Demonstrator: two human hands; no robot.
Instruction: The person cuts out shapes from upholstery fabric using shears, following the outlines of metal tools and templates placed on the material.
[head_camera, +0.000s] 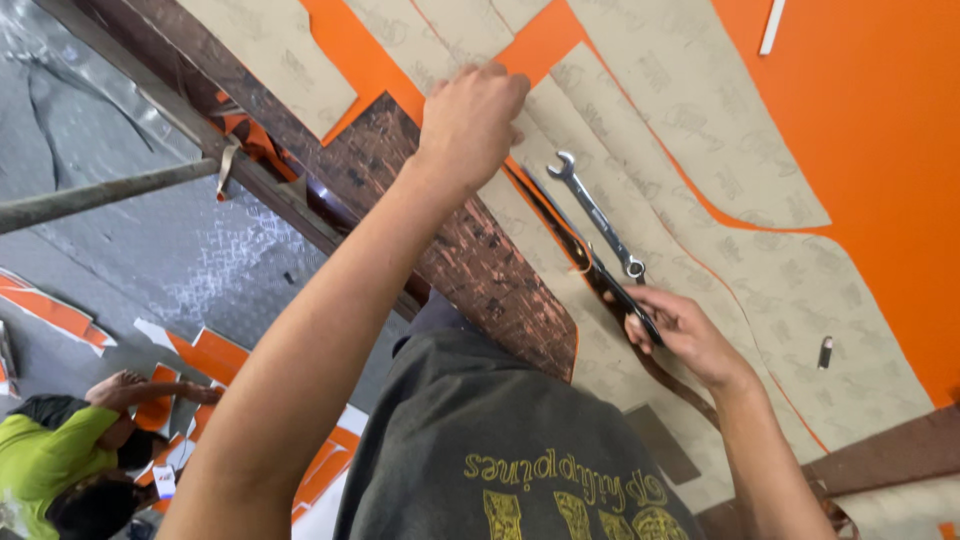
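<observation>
Nearby, a wrench (597, 215) lies between left hand (470, 120) and right hand (680, 335).

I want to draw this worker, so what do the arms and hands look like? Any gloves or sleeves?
Both arms are bare to the shoulder area, with no sleeves showing. The left hand and right hand wear no gloves, rings or watch. The dark grey shirt has yellow print.

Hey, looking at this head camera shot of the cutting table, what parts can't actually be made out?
- Left hand fingertips: curled under against the tan pattern sheet, so the grip is hidden.
- Dark tool in the right hand: its handle is covered by the fingers.
- Small metal piece: too small to identify.
- White strip: cut off by the top edge.
- Person in the yellow-green shirt: cut off by the bottom left corner.
</observation>
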